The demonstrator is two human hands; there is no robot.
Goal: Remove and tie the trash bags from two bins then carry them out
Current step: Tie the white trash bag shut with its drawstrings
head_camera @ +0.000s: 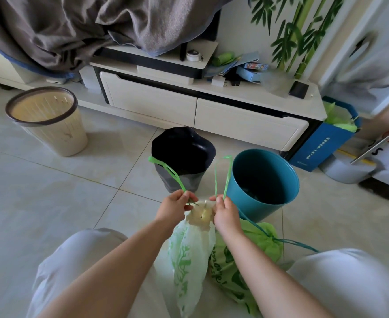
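A white trash bag with green print (189,255) stands on the floor between my knees, its neck gathered tight. My left hand (176,206) pinches one green drawstring loop (166,167) on the left of the neck. My right hand (224,212) pinches the other green loop (226,175) on the right. A green trash bag (255,235) lies beside it on the right, its neck drawn shut by a teal string. Behind stand a teal bin (266,198) without a liner and a grey bin with a black liner (182,154).
A beige slatted bin with a dark rim (49,120) stands at the left. A white TV cabinet (200,106) runs across the back, with a grey blanket draped above. A blue box holding green bags (324,143) sits at its right end. Tiled floor lies to the left.
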